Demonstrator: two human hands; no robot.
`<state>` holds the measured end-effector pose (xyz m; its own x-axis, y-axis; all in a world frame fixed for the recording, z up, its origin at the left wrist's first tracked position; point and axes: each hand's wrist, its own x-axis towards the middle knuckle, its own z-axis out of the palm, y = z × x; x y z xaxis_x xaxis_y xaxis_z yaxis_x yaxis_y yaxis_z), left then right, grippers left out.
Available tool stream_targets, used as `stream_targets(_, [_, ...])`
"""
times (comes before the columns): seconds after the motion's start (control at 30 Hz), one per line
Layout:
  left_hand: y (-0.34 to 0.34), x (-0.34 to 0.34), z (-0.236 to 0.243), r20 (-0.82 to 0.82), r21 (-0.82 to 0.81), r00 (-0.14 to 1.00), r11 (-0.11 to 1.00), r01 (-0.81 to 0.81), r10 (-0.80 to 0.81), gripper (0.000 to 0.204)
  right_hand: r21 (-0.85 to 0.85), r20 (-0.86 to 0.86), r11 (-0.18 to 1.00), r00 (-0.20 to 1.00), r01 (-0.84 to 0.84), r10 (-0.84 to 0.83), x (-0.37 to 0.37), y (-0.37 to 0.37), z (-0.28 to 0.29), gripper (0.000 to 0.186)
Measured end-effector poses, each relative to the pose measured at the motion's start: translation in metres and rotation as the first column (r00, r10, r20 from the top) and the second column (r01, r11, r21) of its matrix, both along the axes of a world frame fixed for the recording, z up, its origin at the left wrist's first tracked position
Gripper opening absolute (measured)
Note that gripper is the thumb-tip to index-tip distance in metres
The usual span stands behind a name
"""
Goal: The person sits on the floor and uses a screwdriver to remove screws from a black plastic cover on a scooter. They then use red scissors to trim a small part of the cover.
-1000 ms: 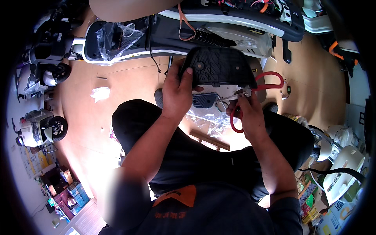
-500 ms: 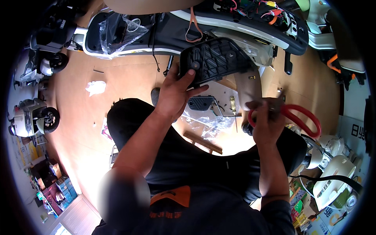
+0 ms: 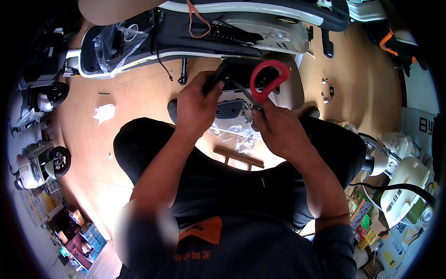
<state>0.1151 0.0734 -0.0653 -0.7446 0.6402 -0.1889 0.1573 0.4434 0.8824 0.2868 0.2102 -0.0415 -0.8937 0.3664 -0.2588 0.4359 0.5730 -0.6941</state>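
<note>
My left hand (image 3: 199, 104) grips the left edge of a shallow black plastic panel (image 3: 237, 66), thumb on its near face. The panel is tilted, so its ribbed side is seen only in part. My right hand (image 3: 281, 128) is closed round the middle of red-handled scissors (image 3: 263, 95). A red loop stands up from the fist, and a thin metal blade points up-left at the panel; whether its tip touches I cannot tell. Below, between my knees, a second black ribbed plastic part (image 3: 229, 109) lies beside crumpled clear plastic film (image 3: 241, 138).
Ahead stretches a partly stripped scooter body (image 3: 200, 44), with a beige rounded part (image 3: 297, 88) in front of it. A small wooden frame (image 3: 239, 156) lies below my hands. White plastic (image 3: 104, 113) rests on the floor at left. More scooters (image 3: 37, 167) stand along the left.
My right hand has swung left and up with the scissors, bringing them to the panel. The panel has tipped, showing less of its ribbed face. The view has shifted a little.
</note>
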Motion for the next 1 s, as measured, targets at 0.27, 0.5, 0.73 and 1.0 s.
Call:
stream_targets(0.27, [0.004, 0.002, -0.010, -0.104, -0.042, 0.993, 0.998, 0.051, -0.055, 0.023, 0.272, 0.005, 0.962, 1.000, -0.011, 0.010, -0.005, -0.006, -0.007, 0.024])
stream_targets(0.5, [0.007, 0.005, -0.009, -0.152, 0.016, 0.985, 0.996, 0.086, -0.083, 0.025, 0.542, 0.048, 0.839, 0.998, -0.053, 0.031, -0.003, -0.013, -0.017, 0.022])
stream_targets(0.73, [0.006, 0.012, -0.020, 0.062, 0.135, 0.998, 0.991, 0.024, -0.032, 0.016, 0.383, 0.083, 0.921, 0.996, -0.071, 0.042, -0.007, -0.013, -0.012, 0.019])
stream_targets(1.0, [0.001, 0.017, -0.035, -0.095, 0.161, 0.995, 0.987, 0.022, -0.006, 0.009, -0.097, 0.025, 0.995, 0.999, 0.029, -0.027, -0.008, -0.016, -0.027, 0.028])
